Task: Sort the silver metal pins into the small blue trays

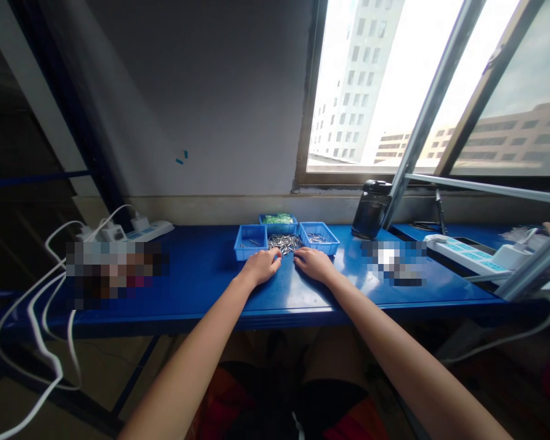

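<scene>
Resting left hand (261,266) and right hand (314,263) at the metal pins (284,243).
Both palm-down on the table (201,272); pinching or not, can't tell. Blue trays (245,252) flank the pile, in your reach.

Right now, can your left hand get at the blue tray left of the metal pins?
Probably yes: the left hand rests on the table just in front of the blue tray, with nothing between them.

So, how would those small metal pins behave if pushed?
The metal pins look thin and round, so they would likely roll and scatter on the smooth blue table. Heaped loose, they probably slide apart rather than move together.
</scene>
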A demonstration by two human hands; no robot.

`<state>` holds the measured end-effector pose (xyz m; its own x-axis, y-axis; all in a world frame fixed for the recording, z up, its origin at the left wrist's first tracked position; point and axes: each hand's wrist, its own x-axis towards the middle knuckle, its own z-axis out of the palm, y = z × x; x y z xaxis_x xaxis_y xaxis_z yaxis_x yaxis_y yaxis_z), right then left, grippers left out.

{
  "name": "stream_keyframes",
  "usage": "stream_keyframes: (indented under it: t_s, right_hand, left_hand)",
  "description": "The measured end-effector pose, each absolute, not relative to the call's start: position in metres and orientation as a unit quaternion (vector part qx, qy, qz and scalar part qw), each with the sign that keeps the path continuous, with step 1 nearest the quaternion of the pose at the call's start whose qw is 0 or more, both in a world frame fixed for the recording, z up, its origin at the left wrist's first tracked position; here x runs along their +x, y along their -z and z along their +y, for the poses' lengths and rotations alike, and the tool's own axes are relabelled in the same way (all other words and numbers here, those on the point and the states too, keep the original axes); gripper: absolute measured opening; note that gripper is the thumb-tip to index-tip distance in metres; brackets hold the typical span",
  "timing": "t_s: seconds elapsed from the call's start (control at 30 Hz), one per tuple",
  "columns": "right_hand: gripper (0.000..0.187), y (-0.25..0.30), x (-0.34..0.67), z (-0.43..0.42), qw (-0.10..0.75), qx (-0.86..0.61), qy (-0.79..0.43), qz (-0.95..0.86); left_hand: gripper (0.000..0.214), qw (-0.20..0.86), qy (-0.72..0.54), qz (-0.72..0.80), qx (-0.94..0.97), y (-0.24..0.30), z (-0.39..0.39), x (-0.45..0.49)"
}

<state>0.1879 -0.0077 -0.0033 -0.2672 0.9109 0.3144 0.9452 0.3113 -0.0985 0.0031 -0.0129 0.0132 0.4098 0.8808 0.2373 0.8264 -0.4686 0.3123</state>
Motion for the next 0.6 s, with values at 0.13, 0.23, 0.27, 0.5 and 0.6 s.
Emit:
stream_keyframes:
  t_s: [0.13,0.23,0.27,0.5,0.6]
  right_hand:
    - [0.031,0.002,0.189,-0.01,0.167,-0.574,0.04,-0.801]
    - [0.03,0.0,0.19,-0.012,0.178,-0.565,0.024,-0.805]
    - [0.03,-0.001,0.191,-0.012,0.183,-0.56,0.017,-0.808]
    - [0.027,-0.006,0.192,-0.017,0.213,-0.502,-0.032,-0.838]
    - [0.027,-0.006,0.191,-0.019,0.234,-0.448,-0.05,-0.861]
  left_hand:
    - [0.028,0.068,-0.191,0.501,0.841,-0.011,-0.011,0.002]
    - [0.028,0.067,-0.191,0.507,0.838,-0.01,-0.011,0.003]
    - [0.028,0.067,-0.19,0.508,0.837,-0.01,-0.011,0.003]
    - [0.027,0.069,-0.179,0.503,0.843,-0.011,-0.011,0.003]
    - [0.029,0.059,-0.166,0.494,0.852,-0.011,-0.011,0.003]
